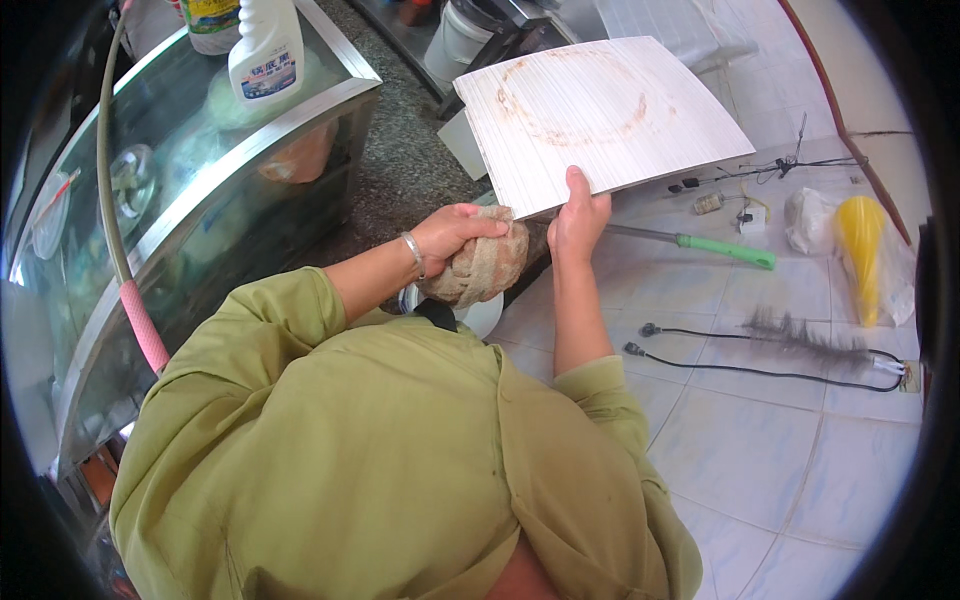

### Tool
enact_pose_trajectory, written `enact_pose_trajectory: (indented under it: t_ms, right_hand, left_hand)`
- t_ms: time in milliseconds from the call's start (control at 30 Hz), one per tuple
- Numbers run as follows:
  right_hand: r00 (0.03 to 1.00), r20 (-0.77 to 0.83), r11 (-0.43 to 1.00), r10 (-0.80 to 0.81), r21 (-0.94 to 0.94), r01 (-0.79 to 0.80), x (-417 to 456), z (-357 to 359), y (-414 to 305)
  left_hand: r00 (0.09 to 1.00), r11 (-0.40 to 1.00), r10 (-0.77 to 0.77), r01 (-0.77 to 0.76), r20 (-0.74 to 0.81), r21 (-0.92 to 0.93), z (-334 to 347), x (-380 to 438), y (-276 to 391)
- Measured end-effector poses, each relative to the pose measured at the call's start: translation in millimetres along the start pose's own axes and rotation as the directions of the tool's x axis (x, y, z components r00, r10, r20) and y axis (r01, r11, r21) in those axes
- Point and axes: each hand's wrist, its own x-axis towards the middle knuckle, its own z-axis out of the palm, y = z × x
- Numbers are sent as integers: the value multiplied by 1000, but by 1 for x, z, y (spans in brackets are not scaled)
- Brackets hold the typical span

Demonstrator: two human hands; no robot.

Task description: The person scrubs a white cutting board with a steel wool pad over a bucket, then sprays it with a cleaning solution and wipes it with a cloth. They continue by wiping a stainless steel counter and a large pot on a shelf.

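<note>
My right hand (581,217) grips the near edge of a flat white board (592,105), its thumb lying on the top face. The board is tilted and bears a broken brown ring stain. My left hand (454,236), with a silver bracelet at the wrist, clutches a bunched brown cloth (487,262) against the board's near left corner. Below the cloth, a white container (481,316) shows in part, its inside mostly hidden. Beneath the board, a tool with a green handle (726,251) sticks out to the right.
A glass display case (300,135) with a metal frame stands at the left, a white spray bottle (266,56) on top. A white bucket (461,37) is at the back. Black power cords (750,366) and a yellow object in a plastic bag (859,247) are by the tiled wall.
</note>
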Motion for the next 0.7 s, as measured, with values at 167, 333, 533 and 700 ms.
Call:
enact_pose_trajectory:
  t_ms: [167, 333, 533, 700]
  right_hand:
    - [999, 20, 999, -39, -22, 40, -1, 3, -4]
    - [991, 133, 999, 20, -29, -16, -4, 6, -19]
    - [981, 191, 995, 23, -98, -4, -5, -3, -30]
    - [983, 183, 996, -4, -88, 21, -21, 2, -47]
  left_hand:
    - [998, 998, 66, -67, -19, -20, 4, 0, -2]
    - [967, 975, 202, -213, -155, -57, -3, 14, 0]
    - [891, 942, 315, -336, -326, -8, -19, 28, 29]
    - [927, 954, 280, -297, -249, -33, -51, 41, 73]
